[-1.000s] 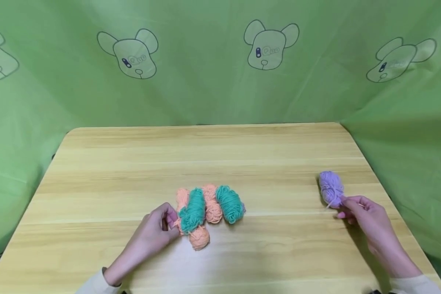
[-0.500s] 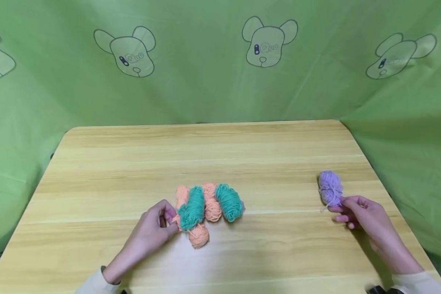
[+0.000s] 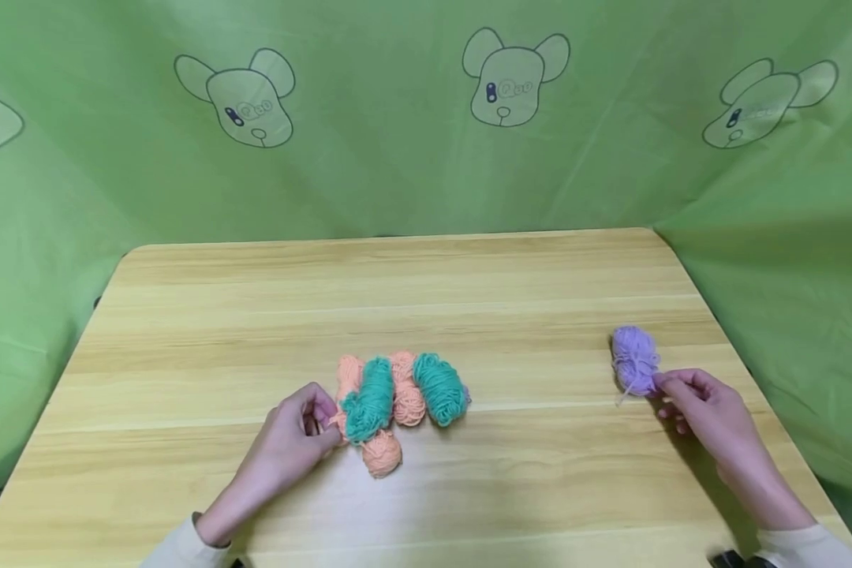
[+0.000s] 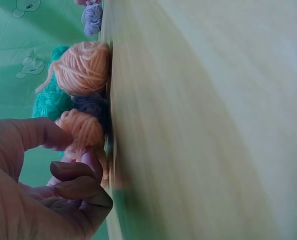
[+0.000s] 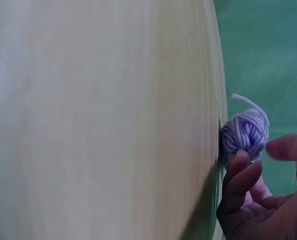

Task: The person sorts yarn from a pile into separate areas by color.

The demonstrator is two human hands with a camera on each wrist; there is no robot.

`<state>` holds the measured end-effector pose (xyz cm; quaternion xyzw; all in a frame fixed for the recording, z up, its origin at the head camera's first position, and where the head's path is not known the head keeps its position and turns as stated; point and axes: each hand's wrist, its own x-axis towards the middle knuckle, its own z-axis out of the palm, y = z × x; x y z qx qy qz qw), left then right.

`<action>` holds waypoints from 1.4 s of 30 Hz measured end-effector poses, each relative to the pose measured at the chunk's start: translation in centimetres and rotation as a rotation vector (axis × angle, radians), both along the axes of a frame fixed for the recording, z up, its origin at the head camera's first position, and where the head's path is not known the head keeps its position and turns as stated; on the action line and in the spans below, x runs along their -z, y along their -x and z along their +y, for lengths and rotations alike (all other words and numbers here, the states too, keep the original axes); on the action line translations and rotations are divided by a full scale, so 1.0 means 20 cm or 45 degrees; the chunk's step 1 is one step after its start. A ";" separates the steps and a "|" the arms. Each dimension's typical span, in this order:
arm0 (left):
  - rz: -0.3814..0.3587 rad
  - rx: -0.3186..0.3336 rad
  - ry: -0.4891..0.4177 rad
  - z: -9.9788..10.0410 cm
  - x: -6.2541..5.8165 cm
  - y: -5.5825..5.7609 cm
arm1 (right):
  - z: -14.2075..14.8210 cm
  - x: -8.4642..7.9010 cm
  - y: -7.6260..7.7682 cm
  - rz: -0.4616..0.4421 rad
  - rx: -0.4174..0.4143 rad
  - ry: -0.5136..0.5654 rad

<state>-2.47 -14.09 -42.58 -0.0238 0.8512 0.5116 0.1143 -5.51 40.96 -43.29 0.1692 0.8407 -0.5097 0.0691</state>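
Note:
A pile of small yarn skeins lies left of the table's middle. It has two teal skeins (image 3: 441,389), several peach ones, and a bit of purple yarn (image 3: 467,397) partly hidden at its right end. My left hand (image 3: 289,436) pinches the end of a peach yarn skein (image 4: 83,131) at the pile's left side. A round peach end (image 3: 382,454) sticks out at the front. Toward the right, a purple yarn skein (image 3: 635,360) with a loose tail lies alone on the table. My right hand (image 3: 710,422) holds its near end between thumb and curled fingers.
The wooden table (image 3: 525,489) has rounded far corners. Behind it and along its sides hangs a green curtain (image 3: 383,158) printed with mouse-like heads.
My right-hand fingers shift slightly at the near end of the purple yarn skein. The left hand stays at the peach yarn skein. The whole head view drifts a little.

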 end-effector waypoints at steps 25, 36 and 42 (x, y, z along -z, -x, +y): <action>0.042 -0.117 -0.097 -0.04 0.00 -0.01 | -0.13 -0.03 -0.05 0.391 -0.080 -0.321; 0.089 -0.155 -0.109 -0.05 -0.01 -0.02 | -0.27 -0.06 -0.02 0.555 -0.158 -0.220; 0.100 -0.199 -0.116 -0.07 -0.01 -0.03 | -0.33 -0.05 -0.01 0.608 -0.241 -0.163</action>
